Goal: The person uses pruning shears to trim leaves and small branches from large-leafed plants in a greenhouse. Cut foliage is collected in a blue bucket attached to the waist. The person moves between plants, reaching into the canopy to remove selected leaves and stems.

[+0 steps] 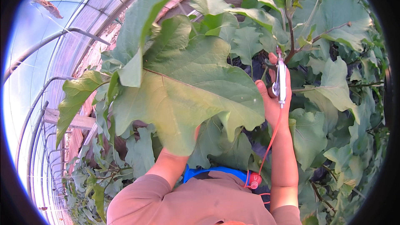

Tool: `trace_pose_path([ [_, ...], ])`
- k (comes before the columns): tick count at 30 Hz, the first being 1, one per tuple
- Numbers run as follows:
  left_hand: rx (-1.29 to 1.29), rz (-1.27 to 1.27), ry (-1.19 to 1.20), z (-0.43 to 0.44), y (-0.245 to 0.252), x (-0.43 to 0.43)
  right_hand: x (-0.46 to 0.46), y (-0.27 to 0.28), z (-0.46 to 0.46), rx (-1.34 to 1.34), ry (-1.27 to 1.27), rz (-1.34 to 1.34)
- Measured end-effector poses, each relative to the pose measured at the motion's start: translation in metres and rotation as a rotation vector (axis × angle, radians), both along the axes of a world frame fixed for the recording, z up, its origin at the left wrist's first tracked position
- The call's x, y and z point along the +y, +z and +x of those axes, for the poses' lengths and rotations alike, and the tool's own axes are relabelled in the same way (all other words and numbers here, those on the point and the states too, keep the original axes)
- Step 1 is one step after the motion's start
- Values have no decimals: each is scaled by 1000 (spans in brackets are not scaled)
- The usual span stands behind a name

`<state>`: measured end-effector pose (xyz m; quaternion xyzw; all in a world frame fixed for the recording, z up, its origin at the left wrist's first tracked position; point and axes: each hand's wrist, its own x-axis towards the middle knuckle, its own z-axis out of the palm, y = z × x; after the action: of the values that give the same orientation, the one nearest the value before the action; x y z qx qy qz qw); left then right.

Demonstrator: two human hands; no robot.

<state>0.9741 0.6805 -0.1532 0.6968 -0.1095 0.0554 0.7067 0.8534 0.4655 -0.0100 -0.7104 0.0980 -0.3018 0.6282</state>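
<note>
My right hand is wrapped around a slim metal hand tool, possibly a spray nozzle or applicator, with its tip upward beside a purple-brown plant stem. A thin red tube runs from the tool's lower end down to a red bottle-like piece near my waist. A large lobed leaf, like that of an eggplant, covers my left hand; only the left forearm shows below it, so what that hand does is hidden.
Dense leafy plants surround both arms. On the left, curved metal hoops carry clear plastic film, with a concrete-like beam lower down. A blue curved item lies against my waist. Thin strings hang among the stems.
</note>
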Motion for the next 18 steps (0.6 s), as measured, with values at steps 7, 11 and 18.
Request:
trace_pose_path([
  [7,-368,344,9,70,67,-79,-5,-3,2,-29,10,-4],
  [11,-422,449,77,97,76,-95,-4,-2,2,-37,-1,8],
  [18,-541,495,159,103,92,-80,-2,2,0,8,10,-35],
])
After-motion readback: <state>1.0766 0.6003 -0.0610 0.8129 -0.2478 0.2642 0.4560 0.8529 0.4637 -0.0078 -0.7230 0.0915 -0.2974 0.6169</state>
